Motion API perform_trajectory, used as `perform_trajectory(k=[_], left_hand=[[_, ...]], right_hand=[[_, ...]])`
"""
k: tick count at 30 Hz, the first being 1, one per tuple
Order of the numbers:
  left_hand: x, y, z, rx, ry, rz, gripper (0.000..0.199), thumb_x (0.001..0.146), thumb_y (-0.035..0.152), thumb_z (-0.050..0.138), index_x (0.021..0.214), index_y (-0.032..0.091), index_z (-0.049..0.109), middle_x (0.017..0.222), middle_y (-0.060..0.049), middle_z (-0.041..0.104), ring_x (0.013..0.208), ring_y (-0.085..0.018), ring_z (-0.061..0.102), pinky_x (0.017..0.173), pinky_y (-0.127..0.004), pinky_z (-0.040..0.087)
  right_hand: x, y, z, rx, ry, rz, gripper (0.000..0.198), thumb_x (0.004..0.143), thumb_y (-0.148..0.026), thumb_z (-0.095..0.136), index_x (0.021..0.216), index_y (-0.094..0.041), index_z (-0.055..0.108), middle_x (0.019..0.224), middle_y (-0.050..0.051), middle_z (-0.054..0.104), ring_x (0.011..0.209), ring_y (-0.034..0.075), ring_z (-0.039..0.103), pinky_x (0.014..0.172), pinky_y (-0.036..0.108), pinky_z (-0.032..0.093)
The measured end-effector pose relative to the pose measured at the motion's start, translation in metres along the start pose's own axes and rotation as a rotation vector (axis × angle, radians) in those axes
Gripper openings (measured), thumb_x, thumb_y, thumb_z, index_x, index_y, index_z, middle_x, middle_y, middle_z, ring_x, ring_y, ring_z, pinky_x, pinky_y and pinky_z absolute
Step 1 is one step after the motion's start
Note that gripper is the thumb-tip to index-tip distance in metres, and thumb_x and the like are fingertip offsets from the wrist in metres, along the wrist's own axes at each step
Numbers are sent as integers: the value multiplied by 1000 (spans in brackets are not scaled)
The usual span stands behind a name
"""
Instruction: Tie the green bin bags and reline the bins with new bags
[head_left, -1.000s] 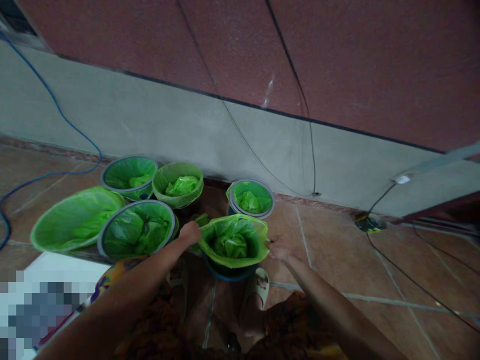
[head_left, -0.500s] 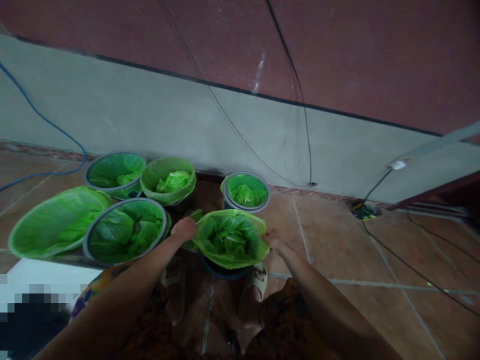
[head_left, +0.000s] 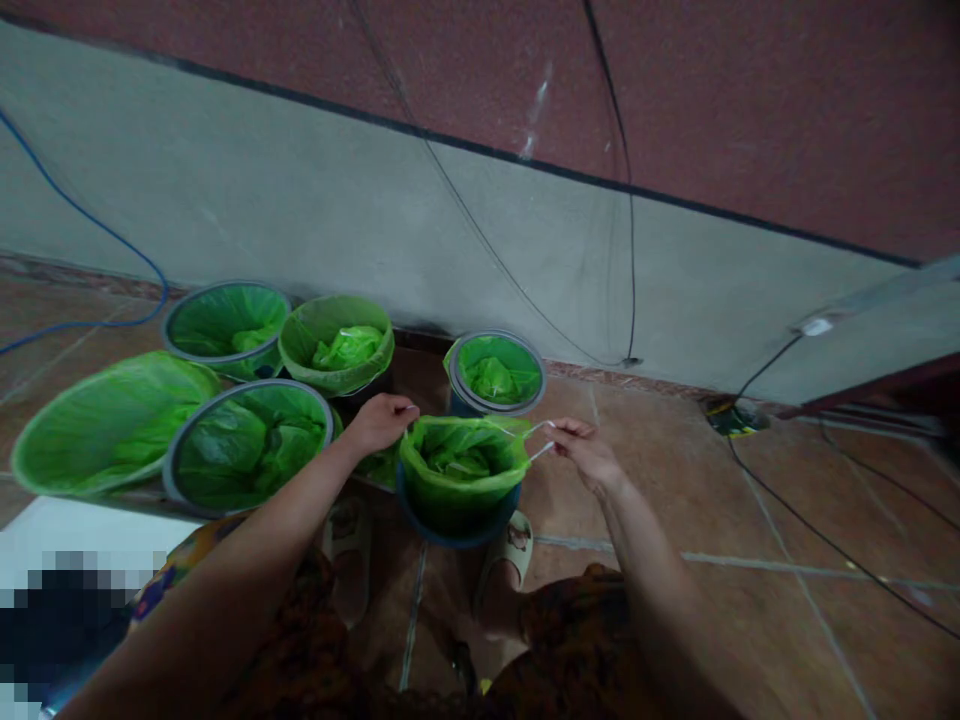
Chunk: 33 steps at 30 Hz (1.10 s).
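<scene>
A green drawstring garbage bag (head_left: 466, 488) lines a dark blue bin (head_left: 427, 520) on the floor between my feet. Its mouth is partly drawn in, and crumpled green plastic shows inside. My left hand (head_left: 381, 422) is closed in a pinch at the left of the bag's mouth, where a bit of white string shows at the fingertips. At the right, my right hand (head_left: 589, 452) pinches the white drawstring (head_left: 541, 450), which stretches out from the rim as a loop.
Several other bins with green liners stand to the left, including a grey-rimmed bin (head_left: 174, 455) and a yellow-green-lined bin (head_left: 296, 350). Another lined bin (head_left: 496, 405) stands behind mine. Cables (head_left: 799, 555) run over the tiled floor at right; a blue hose (head_left: 82, 235) hangs at left.
My right hand has moved right and pulled a loop of white drawstring out. The bag's mouth has narrowed and sits lower, showing more of the bin. My left hand has risen slightly.
</scene>
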<state>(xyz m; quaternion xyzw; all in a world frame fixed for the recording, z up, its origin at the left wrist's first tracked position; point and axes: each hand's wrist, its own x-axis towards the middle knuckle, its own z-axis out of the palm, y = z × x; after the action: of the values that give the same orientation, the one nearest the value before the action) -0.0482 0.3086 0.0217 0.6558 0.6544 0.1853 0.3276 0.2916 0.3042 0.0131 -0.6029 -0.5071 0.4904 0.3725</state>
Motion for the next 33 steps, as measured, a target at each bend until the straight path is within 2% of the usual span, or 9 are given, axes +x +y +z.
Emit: perform_trajectory(k=[4, 8, 10, 13, 17, 21, 24, 28, 33], left_hand=[[-10, 37, -8, -600, 3, 290, 31, 85, 40, 57, 87, 15, 76, 124, -9, 65, 116, -24, 57, 98, -32, 44], [-12, 65, 2, -836, -128, 380, 42, 82, 39, 63, 115, 14, 68, 112, -11, 69, 106, -23, 61, 94, -35, 45], [-9, 70, 11, -820, -213, 396, 55, 79, 37, 66, 129, 14, 57, 100, -8, 70, 93, -19, 63, 85, -32, 47], [-4, 72, 27, -578, -343, 438, 63, 75, 36, 69, 131, 14, 52, 83, -2, 66, 72, -14, 60, 69, -25, 47], [-2, 73, 52, -260, -309, 467, 40, 81, 39, 61, 110, 12, 64, 83, -4, 66, 77, -17, 60, 74, -27, 47], [1, 71, 68, -262, -250, 490, 36, 93, 37, 38, 100, 14, 65, 97, -9, 68, 93, -19, 60, 86, -27, 45], [7, 65, 64, -293, -272, 419, 46, 95, 44, 31, 90, 14, 65, 75, -4, 64, 72, -15, 58, 72, -24, 46], [12, 58, 56, -323, -288, 347, 55, 95, 51, 27, 79, 14, 64, 58, 0, 52, 56, -11, 50, 57, -21, 41], [14, 59, 56, -336, -287, 333, 60, 94, 57, 27, 80, 13, 65, 56, 1, 50, 52, -10, 47, 54, -21, 39]], right_hand=[[-10, -44, 19, 153, 3, -250, 29, 66, -44, 77, 78, -19, 70, 70, -1, 65, 65, 11, 55, 65, 24, 45], [-13, -66, 52, 178, -100, -326, 28, 70, -44, 75, 80, -19, 69, 75, 0, 67, 70, 12, 57, 71, 26, 46], [-10, -69, 64, 181, -124, -359, 27, 72, -44, 74, 80, -19, 68, 78, 0, 66, 71, 12, 57, 72, 26, 47], [-7, -70, 74, 189, -106, -450, 23, 72, -41, 75, 77, -20, 69, 84, 1, 66, 80, 13, 58, 77, 27, 47], [-9, -76, 87, 159, -181, -524, 18, 73, -39, 75, 75, -21, 71, 89, 2, 64, 87, 14, 60, 80, 28, 47], [-5, -79, 91, 132, -257, -530, 19, 78, -39, 69, 83, -21, 72, 92, 3, 65, 89, 15, 60, 81, 28, 48], [5, -67, 85, 9, -257, -448, 22, 85, -35, 59, 96, -20, 71, 89, 2, 68, 82, 14, 61, 77, 27, 48], [13, -43, 78, -159, -361, -377, 26, 82, -21, 55, 104, -19, 69, 92, 3, 71, 82, 15, 64, 79, 28, 48], [12, -39, 76, -308, -303, -364, 16, 80, -18, 54, 86, -18, 69, 76, 0, 70, 70, 14, 63, 71, 25, 46]])
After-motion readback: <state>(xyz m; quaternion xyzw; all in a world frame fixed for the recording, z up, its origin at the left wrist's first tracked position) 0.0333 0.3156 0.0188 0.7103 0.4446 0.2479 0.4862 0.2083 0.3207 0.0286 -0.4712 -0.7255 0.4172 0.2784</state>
